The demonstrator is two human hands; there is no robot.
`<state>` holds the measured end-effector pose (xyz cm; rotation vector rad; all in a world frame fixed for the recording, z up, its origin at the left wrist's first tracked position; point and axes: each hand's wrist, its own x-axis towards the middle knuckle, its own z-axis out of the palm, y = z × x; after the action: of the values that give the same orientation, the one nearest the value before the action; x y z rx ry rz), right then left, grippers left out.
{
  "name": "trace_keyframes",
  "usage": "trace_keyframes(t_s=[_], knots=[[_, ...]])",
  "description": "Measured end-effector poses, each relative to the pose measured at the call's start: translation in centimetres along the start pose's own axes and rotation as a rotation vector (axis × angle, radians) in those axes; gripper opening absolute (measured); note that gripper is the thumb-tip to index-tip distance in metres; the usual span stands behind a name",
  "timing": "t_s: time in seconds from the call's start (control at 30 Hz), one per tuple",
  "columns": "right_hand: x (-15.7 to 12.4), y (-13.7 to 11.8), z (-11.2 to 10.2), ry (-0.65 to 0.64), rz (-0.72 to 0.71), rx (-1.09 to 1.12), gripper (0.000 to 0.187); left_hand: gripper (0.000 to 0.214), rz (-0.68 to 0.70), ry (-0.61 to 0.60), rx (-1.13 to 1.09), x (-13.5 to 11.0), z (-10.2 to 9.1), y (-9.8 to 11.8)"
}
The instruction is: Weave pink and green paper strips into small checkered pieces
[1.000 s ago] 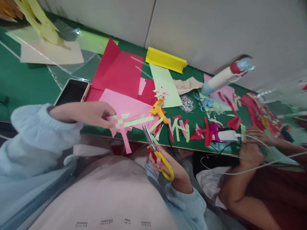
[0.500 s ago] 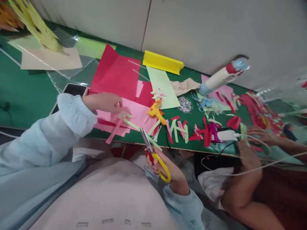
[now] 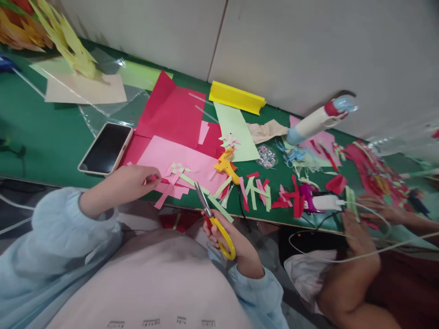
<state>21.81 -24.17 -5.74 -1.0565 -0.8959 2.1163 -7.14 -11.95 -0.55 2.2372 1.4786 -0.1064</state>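
In my right hand (image 3: 228,235) is a pair of scissors (image 3: 219,228) with yellow and red handles, its blades pointing up toward the table edge. My left hand (image 3: 139,182) hovers at the near edge with fingers curled together; whether anything small is between them I cannot make out. Just right of it a woven pink and green paper piece (image 3: 176,170) lies on a pink sheet (image 3: 202,167), its long strips trailing outward. One green strip (image 3: 221,209) reaches past the table edge near the blades. A yellow glue gun (image 3: 226,165) rests to the right of the woven piece.
A phone (image 3: 104,148) lies left on the green table (image 3: 61,137). Red paper (image 3: 174,107), a yellow folded strip (image 3: 236,97), loose paper strips (image 3: 255,192) and a bottle (image 3: 320,119) are spread about. At right, another person's hands (image 3: 356,228) work beside a white cable (image 3: 370,211).
My left hand has drawn back from the woven paper piece toward the near left, uncovering the piece and the phone. The scissors stay in my right hand, shifted slightly in view.
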Motion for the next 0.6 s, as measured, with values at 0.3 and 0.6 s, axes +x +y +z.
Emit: trace_keyframes(t_s=[0.3,0.6], knots=[[0.7,-0.1,0.3,-0.022,0.019,0.001,0.04,0.043,0.271,0.299,0.224,-0.5,5.0,3.2],[0.4,-0.1,0.9,0.02,0.012,0.0,0.046,0.048,0.273,0.353,0.366,-0.1,7.8,4.7]])
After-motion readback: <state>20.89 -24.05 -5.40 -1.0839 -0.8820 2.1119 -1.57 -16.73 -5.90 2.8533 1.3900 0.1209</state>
